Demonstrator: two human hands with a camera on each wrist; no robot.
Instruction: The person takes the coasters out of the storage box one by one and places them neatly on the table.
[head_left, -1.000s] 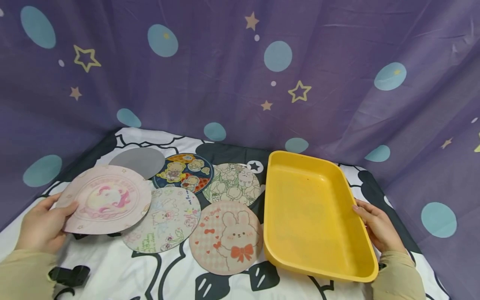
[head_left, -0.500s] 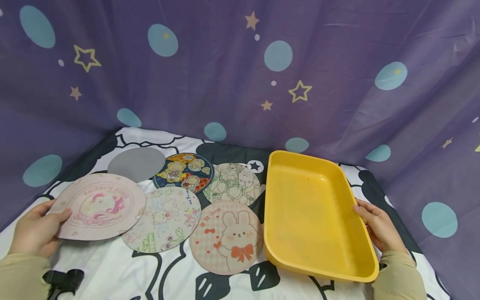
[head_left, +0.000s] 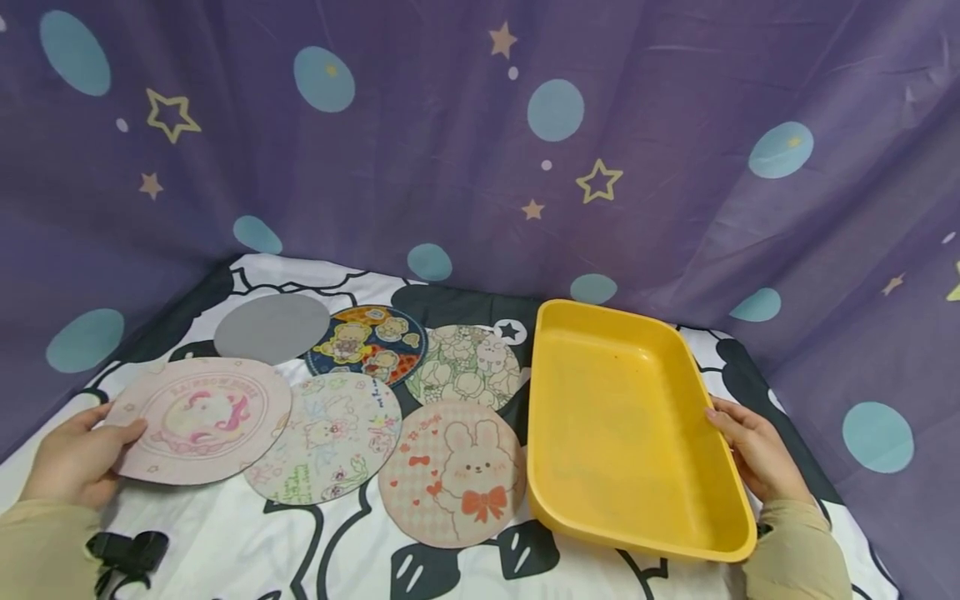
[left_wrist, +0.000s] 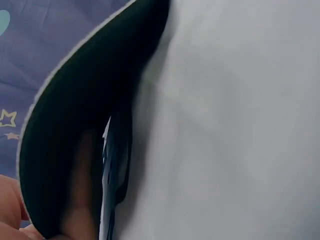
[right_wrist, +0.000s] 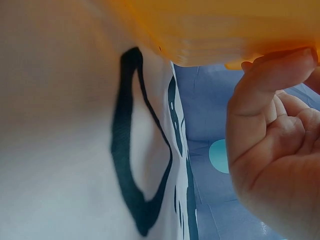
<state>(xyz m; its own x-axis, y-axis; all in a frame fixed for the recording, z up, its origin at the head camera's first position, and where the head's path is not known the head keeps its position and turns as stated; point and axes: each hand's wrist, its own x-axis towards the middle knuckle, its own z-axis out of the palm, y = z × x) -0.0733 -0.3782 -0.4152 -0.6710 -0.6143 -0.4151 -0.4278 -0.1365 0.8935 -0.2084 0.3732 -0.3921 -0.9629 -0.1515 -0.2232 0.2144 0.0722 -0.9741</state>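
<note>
At the left, in the head view, my left hand (head_left: 71, 458) pinches the near-left edge of a round pink mat (head_left: 202, 467) with a unicorn print, thumb on top. In the left wrist view the mat's dark underside (left_wrist: 65, 115) is bent up off the cloth, with fingers beneath it. Its right edge overlaps a round pastel mat (head_left: 337, 450) with scribbled drawings. My right hand (head_left: 765, 450) holds the right rim of a yellow plastic tray (head_left: 615, 425), its thumb over the edge. From the right wrist, the curled fingers (right_wrist: 250, 120) sit against the tray's outer side.
More round mats lie left of the tray: a rabbit one (head_left: 480, 467), a green floral one (head_left: 461, 367), a dark blue one with bears (head_left: 397, 329) and a plain grey one (head_left: 270, 325). Under them is a black-and-white cloth (head_left: 345, 567); a purple curtain (head_left: 450, 150) hangs behind.
My left hand has moved the pink mat slightly left and down toward the cloth, uncovering more of the grey and pastel mats. The right hand and tray stay in place.
</note>
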